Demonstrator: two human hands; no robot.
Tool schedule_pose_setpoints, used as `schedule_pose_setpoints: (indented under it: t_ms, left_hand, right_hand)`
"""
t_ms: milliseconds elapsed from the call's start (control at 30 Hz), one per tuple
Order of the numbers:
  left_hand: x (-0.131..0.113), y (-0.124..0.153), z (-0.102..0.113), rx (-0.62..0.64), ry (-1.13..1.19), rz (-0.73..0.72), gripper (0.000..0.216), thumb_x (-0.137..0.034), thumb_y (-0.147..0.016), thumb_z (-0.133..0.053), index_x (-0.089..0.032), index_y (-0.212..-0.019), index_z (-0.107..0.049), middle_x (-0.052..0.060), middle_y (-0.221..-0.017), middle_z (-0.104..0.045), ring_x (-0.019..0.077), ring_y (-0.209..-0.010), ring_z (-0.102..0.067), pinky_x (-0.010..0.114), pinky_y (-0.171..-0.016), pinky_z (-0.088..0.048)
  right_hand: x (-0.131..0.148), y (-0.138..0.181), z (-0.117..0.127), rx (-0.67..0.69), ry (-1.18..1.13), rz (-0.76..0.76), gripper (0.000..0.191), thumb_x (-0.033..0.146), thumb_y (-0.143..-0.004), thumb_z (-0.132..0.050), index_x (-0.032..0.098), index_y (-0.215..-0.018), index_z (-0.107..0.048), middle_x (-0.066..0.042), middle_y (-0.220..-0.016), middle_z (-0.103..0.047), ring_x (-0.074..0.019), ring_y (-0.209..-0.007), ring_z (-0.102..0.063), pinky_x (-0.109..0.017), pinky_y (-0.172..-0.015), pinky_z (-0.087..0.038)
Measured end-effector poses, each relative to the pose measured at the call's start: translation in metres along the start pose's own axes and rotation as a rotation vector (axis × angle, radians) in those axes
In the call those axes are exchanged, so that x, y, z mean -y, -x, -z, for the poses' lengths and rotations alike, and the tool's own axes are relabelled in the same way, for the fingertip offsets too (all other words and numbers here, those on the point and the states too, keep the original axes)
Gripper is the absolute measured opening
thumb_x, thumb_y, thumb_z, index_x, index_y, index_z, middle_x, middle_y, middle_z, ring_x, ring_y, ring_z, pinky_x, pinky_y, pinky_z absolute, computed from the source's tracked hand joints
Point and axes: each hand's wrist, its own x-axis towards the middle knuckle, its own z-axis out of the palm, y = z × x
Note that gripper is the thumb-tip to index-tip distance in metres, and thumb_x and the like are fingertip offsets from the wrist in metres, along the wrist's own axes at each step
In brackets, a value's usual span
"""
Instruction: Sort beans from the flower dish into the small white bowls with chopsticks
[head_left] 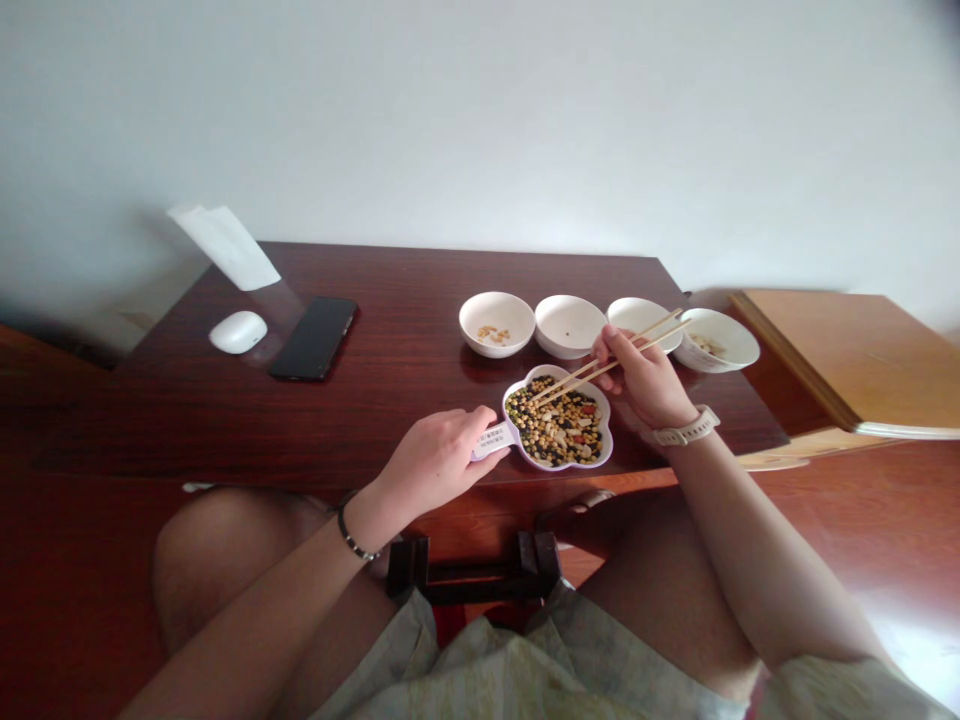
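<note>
My left hand (442,455) is closed round the handle of a flower-shaped dish (606,450) with a pale purple rim. Mixed beans and nuts (559,425) in black, green, yellow and white fill it. Two wooden chopsticks (581,374) are held in my right hand (637,372), their tips down among the beans at the dish's upper left. Behind the dish stand several white bowls in a row: the leftmost bowl (480,305) has some yellow beans, and the bowl beside it (570,310) one small dark bit. Another bowl (630,312) is partly hidden by my hand; the rightmost bowl (739,345) holds pale pieces.
On the left of the dark wooden table (405,380) lie a black phone (313,338) and a white computer mouse (238,332). A white folded paper (225,245) stands at the back left. A lighter wooden cabinet (862,350) adjoins on the right, and a white wall (480,120) rises behind.
</note>
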Motion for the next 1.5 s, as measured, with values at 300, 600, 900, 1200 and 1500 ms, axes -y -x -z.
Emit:
schedule_pose_setpoints:
  t_ms: [300, 600, 900, 1200, 1500]
  left_hand:
    - [0.000, 0.000, 0.000, 0.000, -0.007, -0.002, 0.030, -0.053, -0.097, -0.050, -0.025, -0.108, -0.051, 0.001, -0.091, -0.068, 0.0180, -0.081, -0.065, 0.032, -0.071, -0.048]
    - [0.000, 0.000, -0.001, -0.005, -0.011, 0.000, 0.031, -0.053, -0.097, -0.050, -0.025, -0.111, -0.051, 0.001, -0.093, -0.069, 0.0180, -0.082, -0.066, 0.031, -0.072, -0.048]
    - [0.000, 0.000, -0.001, 0.000, -0.015, 0.001, 0.033, -0.055, -0.098, -0.048, -0.025, -0.111, -0.051, 0.001, -0.093, -0.069, 0.0179, -0.082, -0.066, 0.031, -0.072, -0.048]
    - [0.000, 0.000, -0.001, 0.006, -0.013, 0.000, 0.032, -0.054, -0.098, -0.049, -0.025, -0.111, -0.051, 0.000, -0.092, -0.068, 0.0173, -0.082, -0.065, 0.031, -0.073, -0.049]
    - [0.000, 0.000, -0.001, 0.004, -0.018, -0.004, 0.032, -0.055, -0.098, -0.048, -0.025, -0.108, -0.051, 0.000, -0.091, -0.067, 0.0174, -0.081, -0.064, 0.031, -0.071, -0.048]
  right_hand:
    - [0.004, 0.001, 0.002, -0.009, -0.008, -0.008, 0.050, 0.063, -0.102, -0.067, 0.021, -0.075, -0.059, 0.001, -0.054, -0.051, -0.0108, -0.048, -0.043, -0.024, -0.044, -0.026]
    - [0.002, 0.001, 0.002, -0.006, 0.009, 0.010, 0.048, 0.062, -0.104, -0.065, 0.021, -0.078, -0.063, 0.001, -0.053, -0.053, -0.0103, -0.047, -0.044, -0.023, -0.042, -0.027]
    - [0.001, 0.001, 0.001, -0.011, -0.015, -0.010, 0.048, 0.062, -0.104, -0.066, 0.021, -0.079, -0.062, 0.001, -0.053, -0.053, -0.0102, -0.047, -0.045, -0.023, -0.044, -0.027]
    - [0.002, 0.001, 0.002, -0.013, -0.016, 0.010, 0.045, 0.056, -0.107, -0.063, 0.021, -0.078, -0.062, 0.000, -0.054, -0.051, -0.0112, -0.047, -0.044, -0.025, -0.044, -0.025]
    - [-0.004, 0.000, 0.001, -0.017, -0.041, 0.002, 0.045, 0.057, -0.107, -0.064, 0.021, -0.080, -0.063, 0.000, -0.055, -0.052, -0.0111, -0.048, -0.044, -0.024, -0.046, -0.029]
